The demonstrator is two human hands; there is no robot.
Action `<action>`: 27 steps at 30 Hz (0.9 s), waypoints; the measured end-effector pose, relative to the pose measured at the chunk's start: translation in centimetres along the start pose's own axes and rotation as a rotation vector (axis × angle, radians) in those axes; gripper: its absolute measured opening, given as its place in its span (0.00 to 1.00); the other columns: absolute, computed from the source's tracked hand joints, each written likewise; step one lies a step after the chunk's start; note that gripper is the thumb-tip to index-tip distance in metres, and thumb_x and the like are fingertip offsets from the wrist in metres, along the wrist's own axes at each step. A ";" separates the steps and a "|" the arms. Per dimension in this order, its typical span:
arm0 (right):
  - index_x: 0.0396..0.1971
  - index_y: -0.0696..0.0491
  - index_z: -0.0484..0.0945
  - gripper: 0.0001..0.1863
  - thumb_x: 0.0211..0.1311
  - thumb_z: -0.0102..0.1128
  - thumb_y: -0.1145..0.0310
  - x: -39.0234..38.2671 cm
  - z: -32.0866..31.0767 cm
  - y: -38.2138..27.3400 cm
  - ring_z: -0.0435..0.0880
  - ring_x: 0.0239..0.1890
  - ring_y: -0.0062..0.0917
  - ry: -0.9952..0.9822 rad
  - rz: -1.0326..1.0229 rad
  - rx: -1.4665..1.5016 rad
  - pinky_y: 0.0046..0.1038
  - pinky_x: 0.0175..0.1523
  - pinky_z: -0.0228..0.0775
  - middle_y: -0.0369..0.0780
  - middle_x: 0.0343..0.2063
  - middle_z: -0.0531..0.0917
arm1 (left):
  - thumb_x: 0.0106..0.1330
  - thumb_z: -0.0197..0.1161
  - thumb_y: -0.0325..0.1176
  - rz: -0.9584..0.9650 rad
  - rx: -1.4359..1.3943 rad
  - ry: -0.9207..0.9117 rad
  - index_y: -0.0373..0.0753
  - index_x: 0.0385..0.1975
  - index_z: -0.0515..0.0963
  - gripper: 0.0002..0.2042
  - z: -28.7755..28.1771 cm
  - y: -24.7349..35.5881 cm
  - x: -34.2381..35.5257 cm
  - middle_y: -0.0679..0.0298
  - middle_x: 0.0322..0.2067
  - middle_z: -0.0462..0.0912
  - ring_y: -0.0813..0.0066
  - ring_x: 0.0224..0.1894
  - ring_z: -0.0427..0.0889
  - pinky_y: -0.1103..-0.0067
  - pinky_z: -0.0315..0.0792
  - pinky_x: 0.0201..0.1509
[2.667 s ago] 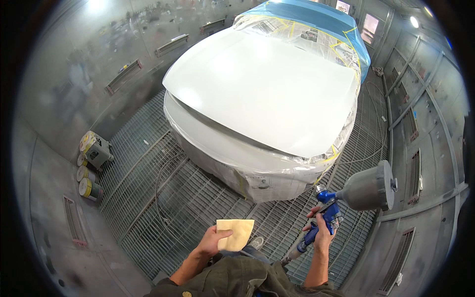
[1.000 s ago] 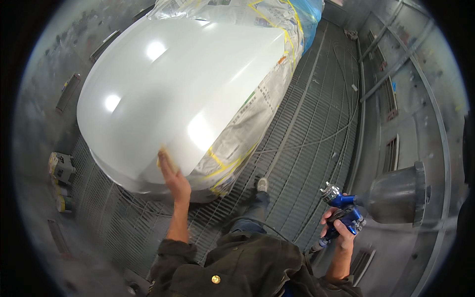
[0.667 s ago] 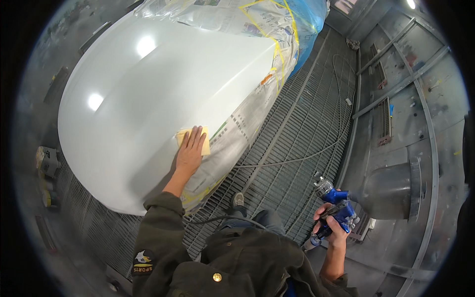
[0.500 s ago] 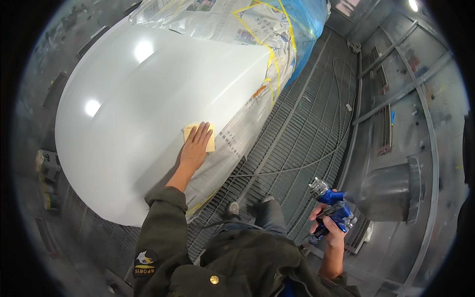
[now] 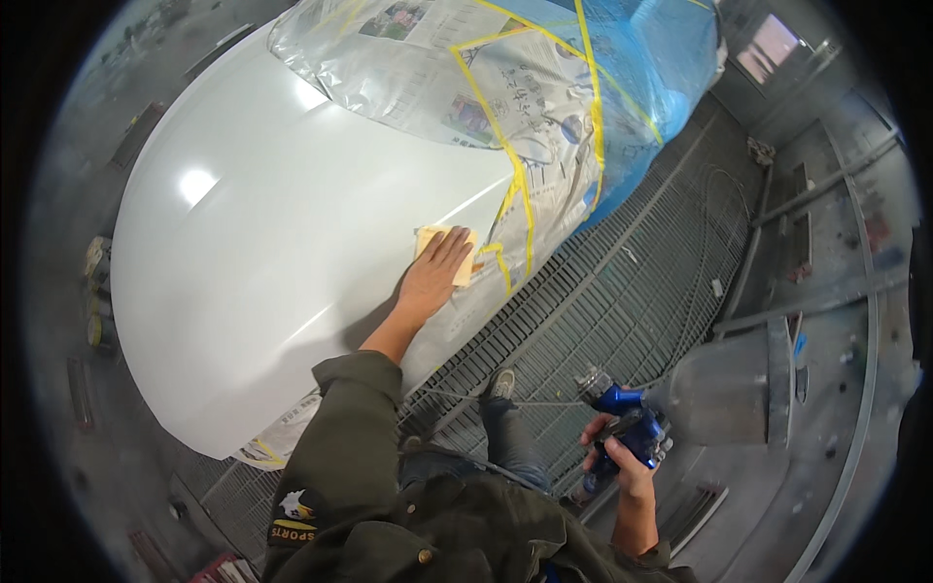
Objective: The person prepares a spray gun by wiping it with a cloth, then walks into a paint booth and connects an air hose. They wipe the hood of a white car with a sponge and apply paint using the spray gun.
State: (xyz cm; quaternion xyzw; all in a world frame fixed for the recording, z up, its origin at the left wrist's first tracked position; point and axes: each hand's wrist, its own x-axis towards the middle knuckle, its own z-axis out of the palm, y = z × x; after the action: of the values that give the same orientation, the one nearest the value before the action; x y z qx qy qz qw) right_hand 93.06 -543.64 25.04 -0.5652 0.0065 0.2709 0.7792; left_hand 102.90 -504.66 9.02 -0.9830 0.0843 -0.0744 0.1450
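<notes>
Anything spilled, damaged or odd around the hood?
Nothing looks spilled or clearly damaged. One odd spot: a small orange patch beside the yellow cloth under the left hand, near the white hood's masked edge. It contrasts with the pale surfaces; I can't tell what it is.

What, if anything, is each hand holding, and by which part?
The right hand holds the blue spray gun by its handle. The left hand lies flat over a yellow cloth on the white hood; whether it grips any edge cannot be told.
</notes>
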 end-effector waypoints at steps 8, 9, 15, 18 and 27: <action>0.70 0.53 0.52 0.41 0.60 0.63 0.72 7.2 -5.4 -4.8 0.81 0.43 0.35 -0.120 0.180 -0.018 0.31 0.33 0.80 0.49 0.43 0.79 | 0.60 0.60 0.45 -0.248 -0.083 0.075 0.37 0.70 0.58 0.38 -1.1 1.3 13.8 0.56 0.73 0.52 0.62 0.75 0.48 0.64 0.43 0.77; 0.70 0.53 0.51 0.41 0.59 0.63 0.72 8.0 -5.7 -5.0 0.81 0.43 0.35 -0.145 0.191 -0.009 0.30 0.33 0.80 0.49 0.43 0.79 | 0.60 0.60 0.45 -0.309 -0.134 0.097 0.37 0.69 0.58 0.38 -1.2 1.0 15.3 0.56 0.72 0.53 0.62 0.75 0.49 0.64 0.44 0.77; 0.71 0.54 0.51 0.42 0.59 0.64 0.73 11.4 -6.2 -6.6 0.81 0.42 0.36 -0.211 0.226 -0.026 0.30 0.33 0.80 0.50 0.43 0.79 | 0.62 0.62 0.42 -0.519 -0.375 0.198 0.36 0.64 0.64 0.31 -0.8 0.4 19.6 0.52 0.68 0.62 0.57 0.72 0.56 0.63 0.49 0.75; 0.71 0.56 0.51 0.41 0.60 0.63 0.74 13.5 -5.3 -7.1 0.81 0.43 0.35 -0.297 0.253 -0.060 0.29 0.34 0.80 0.50 0.44 0.79 | 0.61 0.62 0.37 -0.530 -0.428 0.226 0.37 0.64 0.65 0.30 -1.4 0.3 14.6 0.51 0.67 0.63 0.55 0.71 0.57 0.64 0.49 0.75; 0.65 0.57 0.60 0.29 0.67 0.58 0.72 17.4 -3.6 -6.4 0.80 0.45 0.28 -0.597 0.352 -0.209 0.25 0.38 0.77 0.46 0.47 0.79 | 0.64 0.56 0.27 -1.387 -0.008 0.072 0.36 0.67 0.62 0.29 -4.3 -2.5 -10.9 0.53 0.69 0.61 0.55 0.74 0.54 0.55 0.42 0.77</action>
State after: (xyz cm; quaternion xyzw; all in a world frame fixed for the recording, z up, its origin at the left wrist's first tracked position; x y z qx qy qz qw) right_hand 111.73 -540.97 23.79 -0.5281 -0.1518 0.5534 0.6260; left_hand 91.87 -501.39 12.48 -0.8072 -0.5586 -0.1821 0.0572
